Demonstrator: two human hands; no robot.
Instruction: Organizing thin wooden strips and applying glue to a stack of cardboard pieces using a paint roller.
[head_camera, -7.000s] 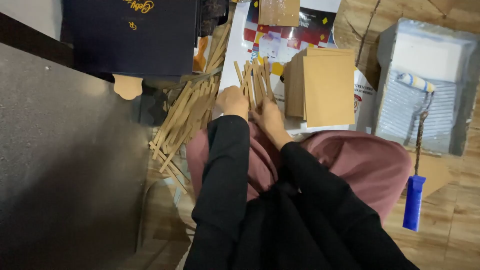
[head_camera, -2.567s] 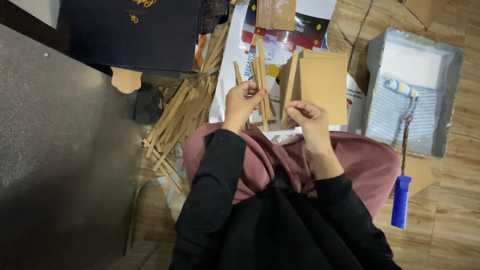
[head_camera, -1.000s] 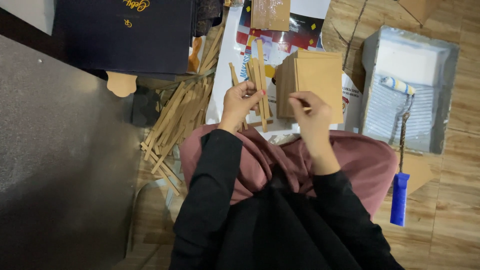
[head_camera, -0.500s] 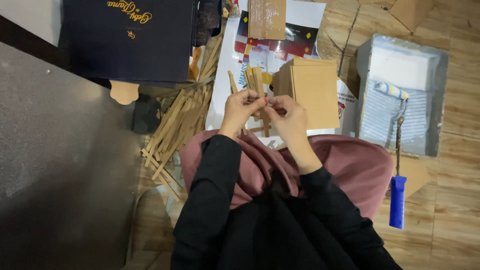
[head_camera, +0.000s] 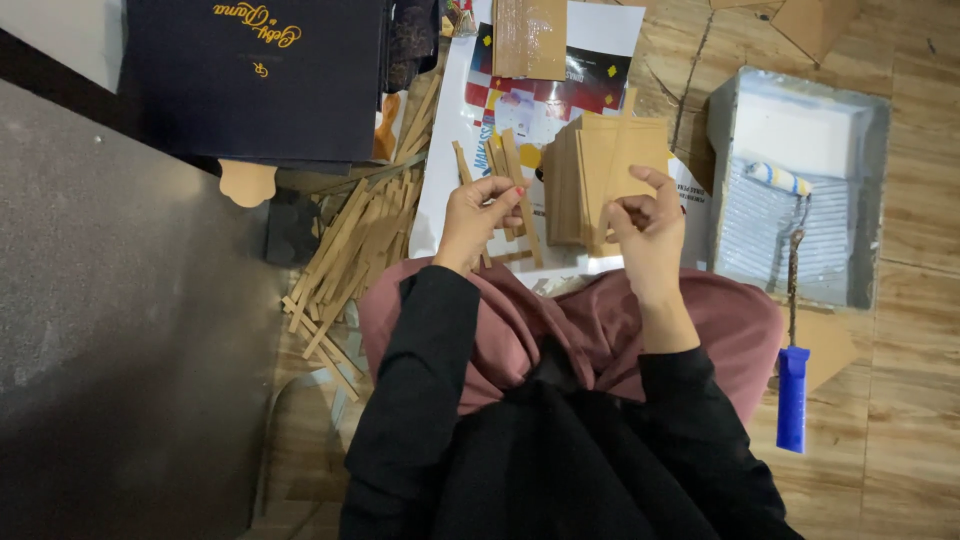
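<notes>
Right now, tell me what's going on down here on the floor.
A person sits on the wooden floor, working with brown card pieces. The left hand holds a few thin card strips upright. The right hand grips a stack of flat card panels. More loose strips lie piled to the left, and a paint tray with a roller sits to the right.

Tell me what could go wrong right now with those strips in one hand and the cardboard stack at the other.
The left hand pinches a few brown strips only near their lower ends, so they may fan out or slip onto the lap. The right hand grips just the front edge of the cardboard stack, which stands on edge and could topple or splay. The loose strip pile on the floor lies close by, so dropped strips could mix in.
</notes>
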